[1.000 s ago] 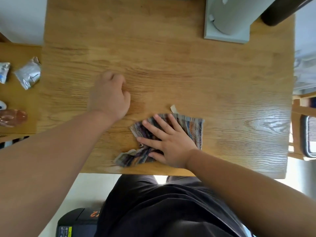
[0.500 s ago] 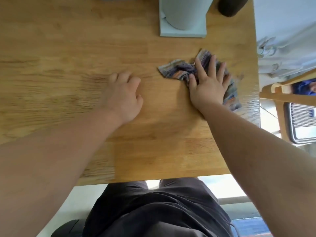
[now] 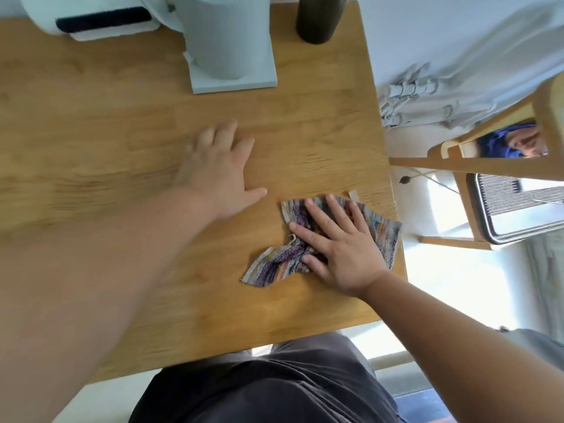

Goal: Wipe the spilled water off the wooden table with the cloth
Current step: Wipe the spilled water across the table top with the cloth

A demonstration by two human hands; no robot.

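Trousers (image 3: 268, 389) of dark grey cloth fill the bottom of the view, where the person stands against the near edge of a wooden worktop (image 3: 122, 123). Two bare forearms reach forward over it.

The right hand (image 3: 338, 248) lies palm down on a striped cloth (image 3: 274, 267) of purple, blue and orange, with its fingers (image 3: 317, 215) spread flat and pressing rather than gripping. The cloth is crumpled and sits near the worktop's right edge; one corner trails toward the person and to the left, and another reaches the right edge. A small pale tag shows at its far side.

The left hand (image 3: 219, 169) is just to the left of the cloth, not touching it, with fingers open and spread. It is blurred, so whether it rests on the wood or hovers over it cannot be told.

Farther back stands a pale grey appliance on a square base (image 3: 232, 71), with a dark cylindrical container (image 3: 317, 19) to its right and a white device (image 3: 91, 16) to its left. Beyond the right edge are a wooden chair (image 3: 488, 166) and a pale curtain (image 3: 473, 71).
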